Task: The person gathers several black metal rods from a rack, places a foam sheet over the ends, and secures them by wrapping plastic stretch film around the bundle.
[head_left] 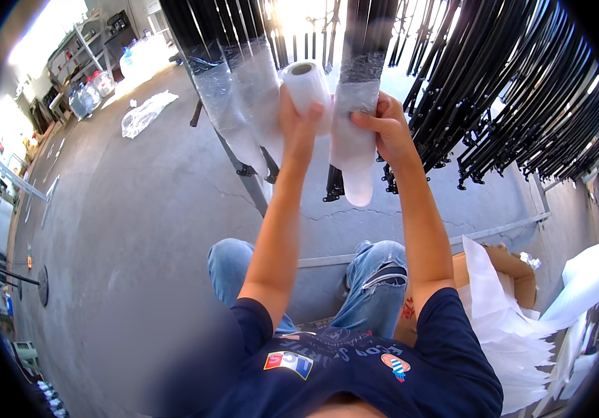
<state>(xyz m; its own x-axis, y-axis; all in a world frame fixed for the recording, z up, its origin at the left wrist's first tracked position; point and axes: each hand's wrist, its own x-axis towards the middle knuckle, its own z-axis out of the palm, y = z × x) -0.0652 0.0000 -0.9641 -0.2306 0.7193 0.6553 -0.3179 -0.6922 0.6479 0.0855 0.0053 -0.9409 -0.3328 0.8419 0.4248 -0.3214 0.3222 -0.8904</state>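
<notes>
My left hand (299, 118) is closed round a roll of clear stretch film (311, 87), its hollow core facing up. Just to the right, my right hand (386, 125) grips a bundle of hanging black rods (363, 66), with the thumb across its front. Film and a white foam sleeve (356, 150) surround the lower part of this bundle, and the sleeve's rounded end hangs lowest. Left of the roll hang other film-wrapped bundles (233, 90) with similar pale sleeves. The fingers behind the wrapped bundle are partly hidden.
Many bare black rods (508, 90) hang in dense rows to the right. A metal frame bar (452, 240) runs low across the floor before my knees. An open cardboard box (508, 272) and white foam sheets (508, 334) lie at right. A crumpled plastic bag (147, 113) lies at left.
</notes>
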